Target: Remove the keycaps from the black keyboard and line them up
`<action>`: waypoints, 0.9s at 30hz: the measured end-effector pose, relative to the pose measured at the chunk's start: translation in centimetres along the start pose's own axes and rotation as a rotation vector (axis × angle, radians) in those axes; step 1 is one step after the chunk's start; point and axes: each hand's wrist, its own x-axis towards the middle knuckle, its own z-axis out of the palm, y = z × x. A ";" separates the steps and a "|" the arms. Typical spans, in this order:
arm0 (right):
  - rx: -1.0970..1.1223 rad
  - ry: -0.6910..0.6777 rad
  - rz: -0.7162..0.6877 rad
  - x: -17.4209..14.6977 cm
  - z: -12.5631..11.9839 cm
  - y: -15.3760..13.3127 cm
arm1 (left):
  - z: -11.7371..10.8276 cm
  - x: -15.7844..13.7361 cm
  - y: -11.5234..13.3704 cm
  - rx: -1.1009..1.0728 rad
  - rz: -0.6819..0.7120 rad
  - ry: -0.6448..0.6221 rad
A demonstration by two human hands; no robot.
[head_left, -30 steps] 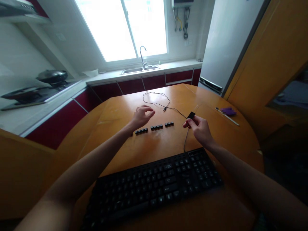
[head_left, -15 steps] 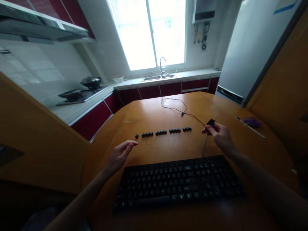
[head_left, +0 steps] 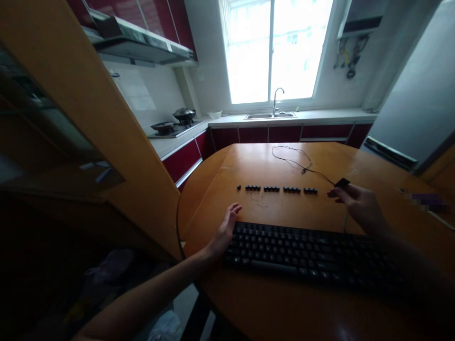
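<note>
A black keyboard [head_left: 284, 246] lies on the wooden table, its right part dim and partly behind my right forearm. My left hand [head_left: 224, 232] is at the keyboard's left end, fingers apart and holding nothing. Pinched in my right hand [head_left: 359, 199] is a small flat black piece [head_left: 342, 183], whose kind I cannot make out. It is held up above the table, beyond the keyboard's back edge. Small black keycaps [head_left: 271, 189] stand in a row of short groups behind the keyboard, with a single keycap [head_left: 239, 187] at the left end.
A thin cable [head_left: 289, 161] with a plug [head_left: 304, 170] loops over the back of the table [head_left: 213, 189]. At the right lies a blurred purple item [head_left: 430, 201]. Beyond are a sink [head_left: 256, 116], a stove [head_left: 176, 129] and a fridge [head_left: 415, 94]. A wooden cabinet [head_left: 117, 142] rises at the left.
The view has swung to the left. My left hand has come from near the single keycap to the keyboard's left end, its fingers spreading. My right hand still holds the black piece.
</note>
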 end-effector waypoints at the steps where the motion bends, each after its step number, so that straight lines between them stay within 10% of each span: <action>1: -0.017 -0.023 -0.021 -0.3 0.5 -0.5 | 0.5 0.0 0.0 -0.026 -0.012 -0.030; 16: 0.060 -0.680 -0.369 -8.7 16.2 -7.3 | 3.2 11.6 4.0 -0.029 0.322 -0.186; 27: 0.004 -0.806 -0.553 -9.9 17.7 -5.3 | 0.9 12.7 1.0 0.148 0.353 -0.164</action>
